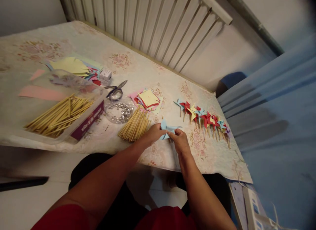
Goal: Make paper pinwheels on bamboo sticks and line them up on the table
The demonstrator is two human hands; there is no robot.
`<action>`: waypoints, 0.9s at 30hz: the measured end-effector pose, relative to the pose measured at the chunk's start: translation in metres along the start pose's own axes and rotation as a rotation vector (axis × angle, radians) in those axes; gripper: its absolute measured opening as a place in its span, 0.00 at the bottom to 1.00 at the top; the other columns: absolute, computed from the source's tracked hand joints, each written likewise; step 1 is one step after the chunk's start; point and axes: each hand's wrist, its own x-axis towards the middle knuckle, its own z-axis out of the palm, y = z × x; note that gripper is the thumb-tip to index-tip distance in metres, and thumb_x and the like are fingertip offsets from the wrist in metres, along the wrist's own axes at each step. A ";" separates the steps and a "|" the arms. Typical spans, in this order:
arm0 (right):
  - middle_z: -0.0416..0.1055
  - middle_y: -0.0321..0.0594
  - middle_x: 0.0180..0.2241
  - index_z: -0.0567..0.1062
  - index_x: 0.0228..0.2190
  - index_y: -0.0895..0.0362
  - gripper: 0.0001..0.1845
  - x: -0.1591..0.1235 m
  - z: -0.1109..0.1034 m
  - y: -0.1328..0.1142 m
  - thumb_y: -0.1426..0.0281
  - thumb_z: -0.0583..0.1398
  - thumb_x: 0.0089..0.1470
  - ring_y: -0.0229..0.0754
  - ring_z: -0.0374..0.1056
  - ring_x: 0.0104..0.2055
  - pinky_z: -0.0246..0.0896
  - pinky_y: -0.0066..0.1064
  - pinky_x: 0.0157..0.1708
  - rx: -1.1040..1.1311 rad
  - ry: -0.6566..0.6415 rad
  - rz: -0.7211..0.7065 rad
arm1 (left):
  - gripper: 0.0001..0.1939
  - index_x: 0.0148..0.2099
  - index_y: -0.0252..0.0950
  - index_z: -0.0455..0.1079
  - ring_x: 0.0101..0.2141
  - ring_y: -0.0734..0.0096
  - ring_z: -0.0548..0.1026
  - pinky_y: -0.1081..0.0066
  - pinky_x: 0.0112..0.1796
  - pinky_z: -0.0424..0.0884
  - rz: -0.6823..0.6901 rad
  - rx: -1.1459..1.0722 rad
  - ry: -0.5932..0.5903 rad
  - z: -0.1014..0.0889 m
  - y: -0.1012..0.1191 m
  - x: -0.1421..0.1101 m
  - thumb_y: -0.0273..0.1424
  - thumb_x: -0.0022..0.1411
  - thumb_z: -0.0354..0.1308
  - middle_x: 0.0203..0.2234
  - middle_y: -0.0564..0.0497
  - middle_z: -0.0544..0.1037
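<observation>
While hands [155,131] [181,141] pinch blue paper [164,126], narrow tip [178,127] lying crosswise, pointing right

Open tablecloth [170,100] ahead, sticks [134,125] left, pinwheels [205,120] right

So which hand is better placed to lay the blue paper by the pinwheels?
Probably the right hand: it is nearer the pinwheels; the left hand, also holding the blue paper, is farther.

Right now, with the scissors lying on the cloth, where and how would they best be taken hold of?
Probably by the handle loops of the scissors, from above on the person's side. The loops lie nearer the person, with the blades pointing away and rightward; the clear round dish sits close on the near side, so a low approach looks awkward.
</observation>
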 end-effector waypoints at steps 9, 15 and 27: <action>0.66 0.30 0.19 0.70 0.20 0.56 0.14 -0.009 -0.014 0.011 0.63 0.68 0.39 0.33 0.57 0.21 0.52 0.26 0.23 0.067 0.059 0.021 | 0.13 0.36 0.31 0.70 0.27 0.74 0.67 0.74 0.29 0.62 0.040 0.157 -0.112 0.000 0.009 -0.009 0.35 0.51 0.58 0.26 0.53 0.72; 0.66 0.29 0.18 0.68 0.19 0.56 0.16 -0.014 -0.049 0.023 0.67 0.71 0.34 0.32 0.60 0.21 0.57 0.25 0.23 0.269 0.185 0.079 | 0.07 0.30 0.34 0.67 0.26 0.73 0.66 0.73 0.29 0.60 0.133 0.467 -0.087 0.017 -0.003 -0.019 0.33 0.56 0.56 0.22 0.55 0.69; 0.68 0.30 0.21 0.69 0.21 0.58 0.17 -0.012 -0.073 0.054 0.69 0.72 0.32 0.30 0.63 0.21 0.62 0.22 0.20 0.450 0.341 0.035 | 0.08 0.39 0.34 0.68 0.41 0.61 0.69 0.64 0.43 0.66 0.366 1.188 0.159 0.016 -0.010 -0.027 0.25 0.63 0.47 0.37 0.43 0.72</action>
